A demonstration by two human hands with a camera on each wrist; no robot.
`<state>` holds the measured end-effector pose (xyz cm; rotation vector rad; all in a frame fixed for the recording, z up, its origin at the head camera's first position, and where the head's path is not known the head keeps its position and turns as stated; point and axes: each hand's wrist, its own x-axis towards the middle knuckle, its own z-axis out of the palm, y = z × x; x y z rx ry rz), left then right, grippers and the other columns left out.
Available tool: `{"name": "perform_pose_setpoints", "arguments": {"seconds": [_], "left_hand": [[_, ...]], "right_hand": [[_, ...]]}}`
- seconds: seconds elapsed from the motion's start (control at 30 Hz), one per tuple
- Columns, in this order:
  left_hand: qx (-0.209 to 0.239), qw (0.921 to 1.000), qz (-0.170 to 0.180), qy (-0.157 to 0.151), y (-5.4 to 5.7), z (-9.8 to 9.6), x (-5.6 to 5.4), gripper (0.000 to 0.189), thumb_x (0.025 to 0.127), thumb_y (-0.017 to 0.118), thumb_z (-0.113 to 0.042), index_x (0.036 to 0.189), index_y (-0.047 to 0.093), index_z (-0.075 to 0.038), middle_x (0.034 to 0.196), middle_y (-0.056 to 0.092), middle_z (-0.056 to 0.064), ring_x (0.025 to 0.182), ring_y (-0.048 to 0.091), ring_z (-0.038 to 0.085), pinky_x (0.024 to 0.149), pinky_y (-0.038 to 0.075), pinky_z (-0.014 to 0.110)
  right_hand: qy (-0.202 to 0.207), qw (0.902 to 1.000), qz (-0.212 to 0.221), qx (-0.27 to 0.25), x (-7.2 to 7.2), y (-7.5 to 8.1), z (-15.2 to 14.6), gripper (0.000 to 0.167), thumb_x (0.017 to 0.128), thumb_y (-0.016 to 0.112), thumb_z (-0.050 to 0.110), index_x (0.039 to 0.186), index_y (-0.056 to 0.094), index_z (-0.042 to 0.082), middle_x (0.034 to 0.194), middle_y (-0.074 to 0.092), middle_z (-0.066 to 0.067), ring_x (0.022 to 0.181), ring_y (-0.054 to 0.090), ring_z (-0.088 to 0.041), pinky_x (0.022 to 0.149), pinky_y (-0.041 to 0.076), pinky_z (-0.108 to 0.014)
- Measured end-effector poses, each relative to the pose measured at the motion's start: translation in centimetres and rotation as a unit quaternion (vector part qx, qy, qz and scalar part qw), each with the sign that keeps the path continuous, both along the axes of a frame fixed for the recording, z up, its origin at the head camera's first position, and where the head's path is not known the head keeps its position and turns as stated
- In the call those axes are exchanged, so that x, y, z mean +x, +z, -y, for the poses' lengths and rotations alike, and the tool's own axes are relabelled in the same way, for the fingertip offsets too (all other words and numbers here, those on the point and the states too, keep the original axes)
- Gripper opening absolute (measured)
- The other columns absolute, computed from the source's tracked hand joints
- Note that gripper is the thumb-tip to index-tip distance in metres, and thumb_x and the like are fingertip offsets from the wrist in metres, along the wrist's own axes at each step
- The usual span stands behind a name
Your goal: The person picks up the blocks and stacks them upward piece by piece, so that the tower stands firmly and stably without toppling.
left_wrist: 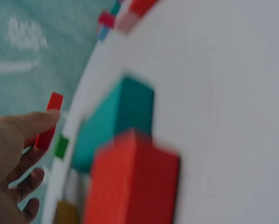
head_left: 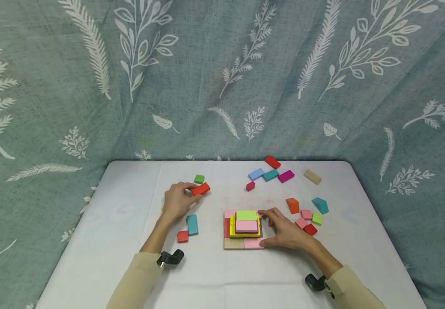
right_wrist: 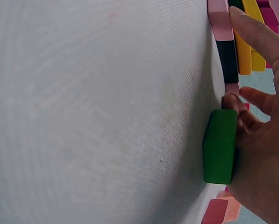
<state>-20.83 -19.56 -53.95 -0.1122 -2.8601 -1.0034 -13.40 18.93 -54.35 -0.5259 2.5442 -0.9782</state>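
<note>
My left hand (head_left: pixel 177 201) pinches a red block (head_left: pixel 201 189) between thumb and fingers, toward the back left of the table. In the left wrist view the red block (left_wrist: pixel 49 122) stands out past the thumb. At the middle is a stepped stack of blocks (head_left: pixel 244 243): a base ring with pink, red and tan pieces, yellow ones above it, and light green and pink on top. My right hand (head_left: pixel 286 229) is at the stack's right side, thumb at the front pink block (right_wrist: pixel 221 21) and fingertips by the back corner. Its palm holds nothing.
Near my left wrist lie a teal block (head_left: pixel 192 225) and a red block (head_left: pixel 182 236). A green block (head_left: pixel 199 178) sits behind the left hand. Several coloured blocks lie at the back right, including a magenta one (head_left: pixel 286 176), and others, such as an orange wedge (head_left: pixel 293 205), beside the right hand.
</note>
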Motion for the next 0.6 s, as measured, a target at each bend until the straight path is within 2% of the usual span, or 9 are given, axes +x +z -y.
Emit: {"name": "perform_pose_setpoints", "arguments": {"seconds": [0.17,0.37,0.47,0.6], "left_hand": [[0.047,0.9956,-0.021,-0.078,2.1,-3.2,1.4,0.04,0.082,0.084,-0.039,0.117,0.074,-0.023,0.112,0.069,-0.002,0.1,0.055,0.02,0.091,0.035,0.049],[0.081,0.9818,-0.013,-0.171,4.4,-7.0,3.6,0.037,0.083,0.082,-0.042,0.117,0.073,-0.029,0.108,0.066,-0.013,0.1,0.053,0.016,0.091,0.034,0.044],[0.085,0.9754,-0.005,-0.203,5.0,-8.5,4.5,0.036,0.083,0.082,-0.043,0.116,0.074,-0.031,0.104,0.064,-0.017,0.1,0.054,0.016,0.091,0.034,0.042],[0.073,0.9712,0.004,-0.227,5.1,-9.8,5.3,0.035,0.083,0.08,-0.046,0.115,0.074,-0.032,0.101,0.063,-0.017,0.103,0.054,0.015,0.091,0.035,0.041]], "right_hand": [[0.001,1.0,-0.002,-0.003,0.0,-0.1,0.0,0.097,0.07,0.088,0.053,0.151,0.042,0.028,0.133,0.047,0.004,0.11,0.047,-0.017,0.081,0.053,-0.028],[0.003,1.0,-0.005,0.0,0.0,-0.1,0.0,0.097,0.07,0.088,0.054,0.151,0.042,0.027,0.134,0.047,0.004,0.109,0.047,-0.016,0.083,0.052,-0.029],[0.003,1.0,-0.005,0.001,0.0,0.0,0.0,0.097,0.07,0.088,0.053,0.151,0.042,0.028,0.134,0.047,0.003,0.109,0.047,-0.016,0.083,0.052,-0.03],[0.001,1.0,-0.004,0.002,0.0,0.0,0.0,0.097,0.07,0.088,0.054,0.151,0.042,0.028,0.134,0.047,0.003,0.108,0.048,-0.016,0.083,0.052,-0.03]]}}
